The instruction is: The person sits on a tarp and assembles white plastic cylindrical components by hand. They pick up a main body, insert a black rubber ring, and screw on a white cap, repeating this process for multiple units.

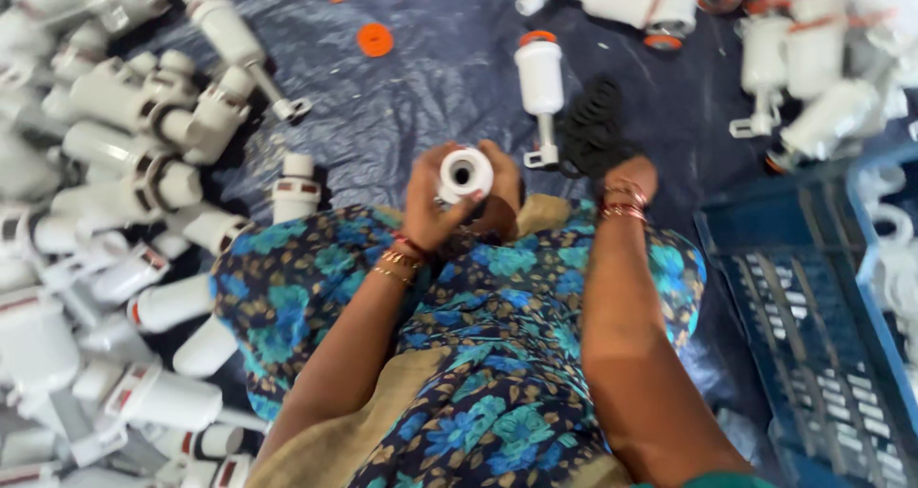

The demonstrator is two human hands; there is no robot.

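White plastic fitting [465, 173], a short tube with an open round end facing up, sits gripped in the left hand [432, 204] above the lap, fingers wrapped tight around its body. The right hand [626, 177] reaches forward onto a heap of black rubber rings [593, 130] on the dark sheet [430, 77]; whether its fingers are closed on a ring I cannot tell. Judging by the layout, the work looks well underway: many similar white fittings [124, 115] lie piled on the left and more at the top right [813, 48]. A blue crate [813, 335] stands at the right.
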